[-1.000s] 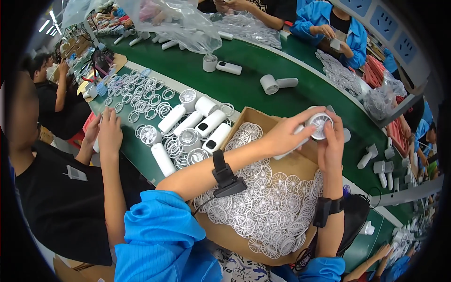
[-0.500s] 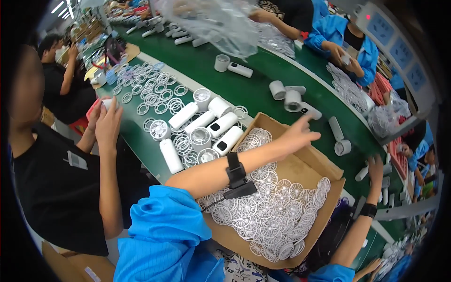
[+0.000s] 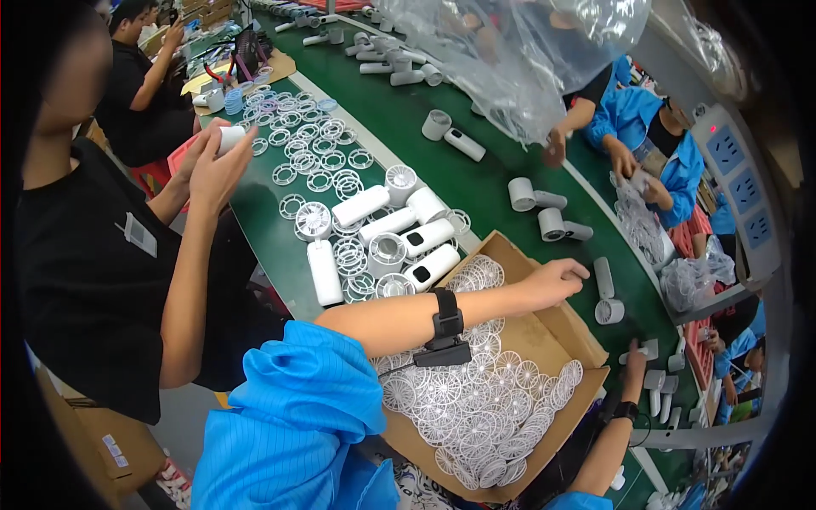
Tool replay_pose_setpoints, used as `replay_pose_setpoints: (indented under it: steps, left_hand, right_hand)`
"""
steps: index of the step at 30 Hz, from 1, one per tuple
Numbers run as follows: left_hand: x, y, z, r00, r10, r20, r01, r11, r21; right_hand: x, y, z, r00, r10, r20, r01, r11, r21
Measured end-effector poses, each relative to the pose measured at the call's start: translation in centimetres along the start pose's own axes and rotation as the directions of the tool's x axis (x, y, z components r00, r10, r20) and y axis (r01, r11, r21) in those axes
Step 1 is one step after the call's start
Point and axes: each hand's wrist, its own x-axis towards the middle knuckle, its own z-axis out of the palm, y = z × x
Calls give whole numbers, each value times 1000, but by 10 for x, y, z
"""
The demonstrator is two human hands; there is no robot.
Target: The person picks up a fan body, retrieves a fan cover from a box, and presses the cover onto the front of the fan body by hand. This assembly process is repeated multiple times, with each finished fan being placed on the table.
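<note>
We look down a crowded workshop with a long, smooth green bench (image 3: 484,212) curving across it, a pale strip along its length. The fingers of our left hand (image 3: 552,286) are loosely bent, spread a little and empty, above the far wall of an open brown cardboard box (image 3: 582,336). Our right hand (image 3: 633,364) reaches out to the right, its fingertips at a small white plastic part (image 3: 651,350) on the bench; we cannot tell whether they grip it. A black strap with a boxy module (image 3: 444,327) circles our left wrist, below a bright blue sleeve (image 3: 293,391).

Under our left forearm, round white spoked plastic discs (image 3: 484,425) lie heaped in the box. Beyond its far wall we see white handheld fans with round heads (image 3: 521,195), lying apart from one another. To the left of the box, smooth white rounded handles (image 3: 361,206) lie close together beside a scatter of thin white plastic rings (image 3: 303,161).

Further out, a person in a black shirt (image 3: 110,246) on our left holds a white cylindrical part (image 3: 229,138). A clear plastic bag (image 3: 518,51) hangs blurred over the far side, near a co-worker in a blue jacket (image 3: 625,110).
</note>
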Motion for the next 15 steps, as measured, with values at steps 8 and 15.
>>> replay_pose_setpoints:
  steps: [8, 15]
  left_hand:
    - [-1, 10, 8, 992, -96, 87, 85, 989, 124]
    - [-6, 24, 19, 989, -126, -81, 94, 943, -319]
  right_hand:
    - [-30, -30, -19, 890, -413, 193, 182, 711, 679]
    - [-228, -139, 65, 580, -422, 697, 164, 898, 407]
